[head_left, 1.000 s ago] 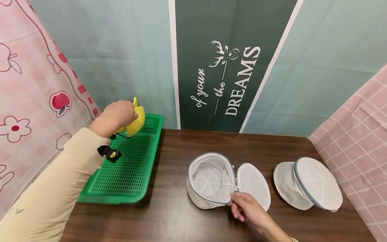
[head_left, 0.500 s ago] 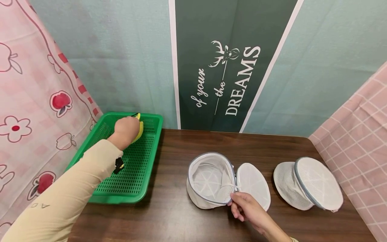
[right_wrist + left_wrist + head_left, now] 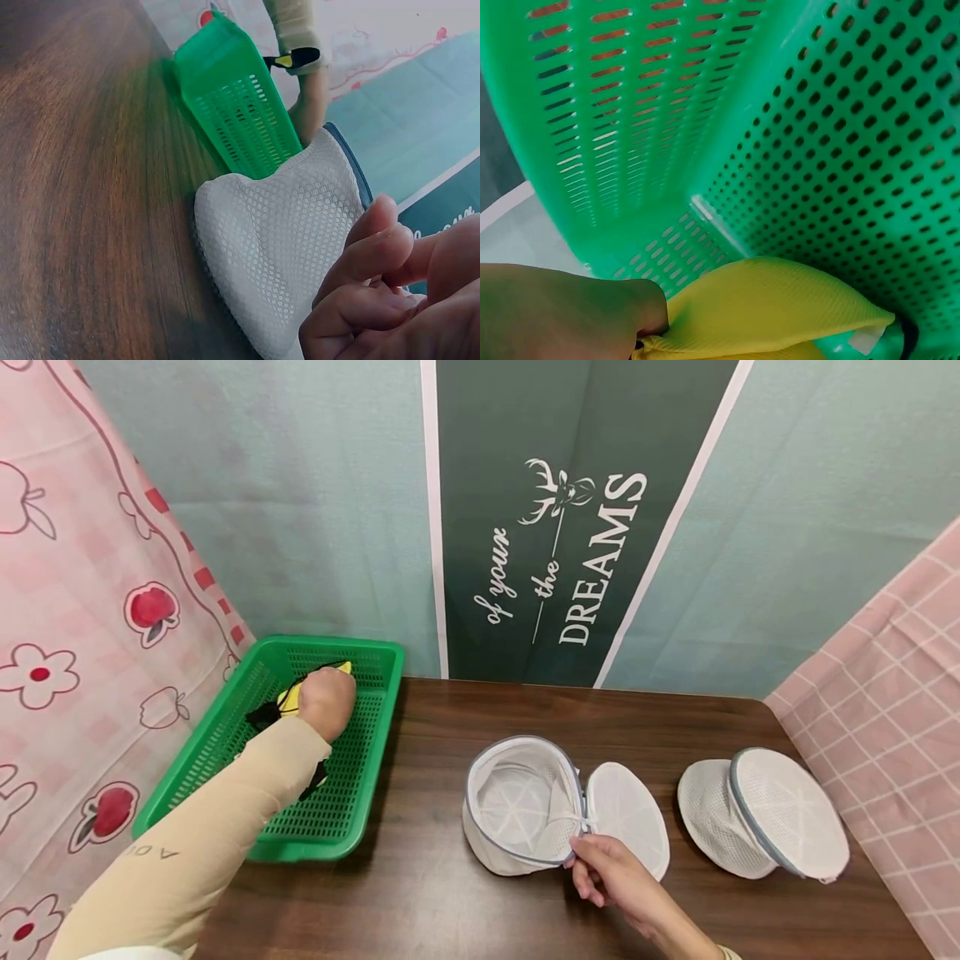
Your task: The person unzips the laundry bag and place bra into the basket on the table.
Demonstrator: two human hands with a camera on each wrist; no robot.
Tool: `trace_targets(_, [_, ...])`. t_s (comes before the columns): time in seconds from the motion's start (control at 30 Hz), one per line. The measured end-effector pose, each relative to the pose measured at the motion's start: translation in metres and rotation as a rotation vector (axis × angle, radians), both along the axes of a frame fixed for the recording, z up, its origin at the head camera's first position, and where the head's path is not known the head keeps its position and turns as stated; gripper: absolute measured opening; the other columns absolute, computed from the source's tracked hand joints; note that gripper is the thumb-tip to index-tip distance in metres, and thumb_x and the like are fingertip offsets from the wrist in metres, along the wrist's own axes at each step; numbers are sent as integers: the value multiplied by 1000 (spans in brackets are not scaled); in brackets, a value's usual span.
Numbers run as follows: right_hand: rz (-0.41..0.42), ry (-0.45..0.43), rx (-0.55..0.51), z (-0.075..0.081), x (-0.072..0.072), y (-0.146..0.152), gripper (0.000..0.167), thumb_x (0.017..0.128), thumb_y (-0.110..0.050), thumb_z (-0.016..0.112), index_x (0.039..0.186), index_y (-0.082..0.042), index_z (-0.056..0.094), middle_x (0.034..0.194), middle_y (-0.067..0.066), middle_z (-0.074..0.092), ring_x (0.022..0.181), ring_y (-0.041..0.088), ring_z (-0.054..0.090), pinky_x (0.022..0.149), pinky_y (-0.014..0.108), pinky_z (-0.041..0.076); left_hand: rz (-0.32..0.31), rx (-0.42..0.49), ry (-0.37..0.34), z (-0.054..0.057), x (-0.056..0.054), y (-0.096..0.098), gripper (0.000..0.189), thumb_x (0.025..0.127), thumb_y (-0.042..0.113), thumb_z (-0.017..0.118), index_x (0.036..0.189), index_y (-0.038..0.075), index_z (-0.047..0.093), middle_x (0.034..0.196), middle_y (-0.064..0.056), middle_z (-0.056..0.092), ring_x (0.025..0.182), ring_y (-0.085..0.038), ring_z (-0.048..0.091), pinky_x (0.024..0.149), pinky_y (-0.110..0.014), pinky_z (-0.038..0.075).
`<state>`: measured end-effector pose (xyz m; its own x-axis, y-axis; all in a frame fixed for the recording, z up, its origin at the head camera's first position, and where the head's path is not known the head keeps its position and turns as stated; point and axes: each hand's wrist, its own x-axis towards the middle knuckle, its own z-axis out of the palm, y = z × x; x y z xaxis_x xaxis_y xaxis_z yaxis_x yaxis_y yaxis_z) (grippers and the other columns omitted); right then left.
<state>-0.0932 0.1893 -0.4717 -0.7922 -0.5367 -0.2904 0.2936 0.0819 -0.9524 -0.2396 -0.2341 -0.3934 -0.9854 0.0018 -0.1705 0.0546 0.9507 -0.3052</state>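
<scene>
Inside the green plastic basket [image 3: 383, 727] on the left, my left hand [image 3: 327, 703] grips a yellow bra [image 3: 757, 307] with thin black straps. Its ribbed yellow cup fills the bottom of the left wrist view; my hand hides part of it in the head view. At the middle of the table stands a white mesh laundry bag [image 3: 491, 853] with a grey-blue zip edge, unzipped, its inside visible. Its round lid [image 3: 628, 818] lies folded out to the right. My right hand [image 3: 613, 875] pinches the bag's rim near the lid's hinge, fingers curled.
A second white mesh laundry bag [image 3: 720, 814] sits at the right, its lid [image 3: 791, 810] tilted over it. Dark wooden table [image 3: 420, 902] runs beneath everything. A curtain stands behind, with patterned cloths at both sides. Black fabric [image 3: 262, 717] lies in the basket.
My left hand has gone down into the basket with the yellow bra, which was held up over the basket's far end. My right hand and both laundry bags have stayed put.
</scene>
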Motion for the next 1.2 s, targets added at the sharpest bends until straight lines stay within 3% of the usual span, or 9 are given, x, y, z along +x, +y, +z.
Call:
trace_targets(0.07, [-1,2,1,0,0,1,28,110,-18,39,90,-8,57,63,-7,56,51,2,45,48,15,36,9,-11,-11,-3,1,3,46,99,-3,58,60,12,38,55,3,20,53,-7,13,51,-25,10])
trace_targets(0.17, [-3,4,4,1,0,1,28,110,-18,40,90,-8,57,63,-7,57,51,1,45,48,14,38,29,9,-43,-7,1,6,51,98,-5,56,62,17,27,59,5,10,59,-9,6,56,-27,7])
trace_targets(0.37, [-10,6,10,1,0,1,28,110,-18,40,90,-8,58,63,-8,57,51,1,45,48,14,38,32,76,-92,-14,-2,7,44,100,-1,57,62,13,41,55,5,19,54,-8,14,52,-26,10])
trace_targets(0.53, [-10,4,10,0,0,1,28,109,-18,41,91,-6,58,63,-8,57,51,1,45,48,13,38,24,126,-119,-20,-6,4,34,102,2,57,68,7,57,54,-3,44,49,-11,44,44,-25,31])
trace_targets(0.63, [-8,1,10,0,0,1,28,110,-19,41,91,-6,58,63,-7,57,51,1,45,48,14,38,23,149,-129,-25,-10,2,28,102,4,56,75,4,63,59,-7,53,56,-17,58,50,-30,48])
trace_targets(0.73, [-6,-1,11,-1,0,1,29,110,-19,41,90,-7,58,63,-7,57,51,1,45,48,14,38,25,184,-134,-28,-12,2,26,102,5,55,77,3,62,63,-8,55,61,-20,61,59,-35,56])
trace_targets(0.83, [-3,0,10,-1,-1,2,29,110,-19,40,90,-7,58,63,-7,57,51,1,45,48,14,38,30,217,-141,-30,-12,2,32,102,6,53,70,6,55,60,-5,49,57,-18,52,56,-33,51])
trace_targets(1.0, [-1,5,7,-1,-1,1,28,110,-19,40,90,-7,57,63,-7,57,51,1,45,48,14,38,33,240,-171,-35,-12,3,48,104,15,54,58,15,41,55,2,33,51,-12,33,49,-26,28])
trace_targets(1.2, [1,0,7,-2,-1,1,29,110,-19,40,90,-7,57,63,-7,57,51,1,45,48,14,38,41,290,-186,-40,-12,2,50,103,29,60,58,15,46,56,1,38,52,-14,42,49,-27,35])
